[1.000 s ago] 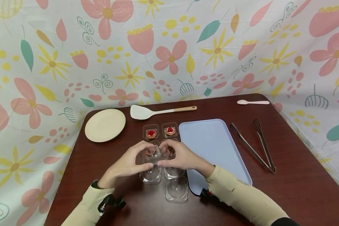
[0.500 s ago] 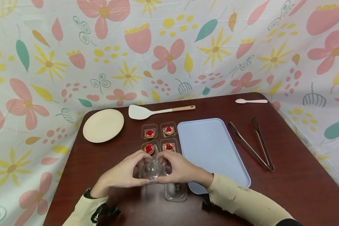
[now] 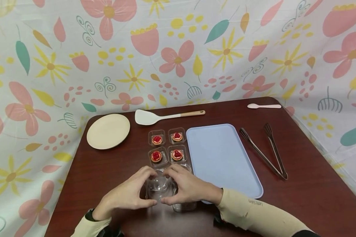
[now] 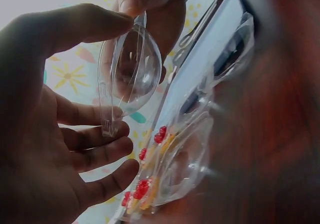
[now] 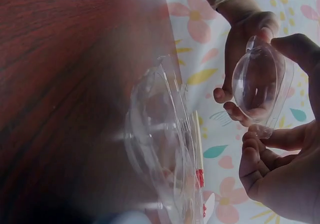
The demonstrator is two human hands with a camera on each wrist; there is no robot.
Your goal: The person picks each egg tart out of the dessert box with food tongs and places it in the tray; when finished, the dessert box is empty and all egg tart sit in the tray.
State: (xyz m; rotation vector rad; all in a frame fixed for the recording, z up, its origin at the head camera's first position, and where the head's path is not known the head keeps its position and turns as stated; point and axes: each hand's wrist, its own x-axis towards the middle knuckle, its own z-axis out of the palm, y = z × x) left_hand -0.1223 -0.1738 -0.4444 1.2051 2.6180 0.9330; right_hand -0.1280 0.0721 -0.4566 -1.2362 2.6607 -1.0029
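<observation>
Both hands hold one clear domed plastic lid point(image 4: 150, 78) between them, above the table's near middle. My left hand point(image 3: 129, 192) has its thumb and fingers at the lid's left edge; the other fingers are spread in the left wrist view. My right hand point(image 3: 190, 187) pinches the opposite edge between thumb and fingers. Beyond the hands, several small red-topped tarts point(image 3: 156, 156) sit in clear square plastic containers point(image 3: 177, 129). More clear domed lids point(image 5: 155, 134) lie beneath the hands, one partly showing below the right hand; the hands hide the others in part.
Right of the containers lies a light blue tray point(image 3: 222, 158), partly under the right forearm. Metal tongs point(image 3: 262, 154) lie farther right. A cream plate point(image 3: 108, 131), a white spatula point(image 3: 148, 117) and a small pale spoon point(image 3: 264, 106) lie along the back.
Both hands have drawn back toward the body with the lid. The nearer row of tarts, partly hidden by the hands before, shows fully now.
</observation>
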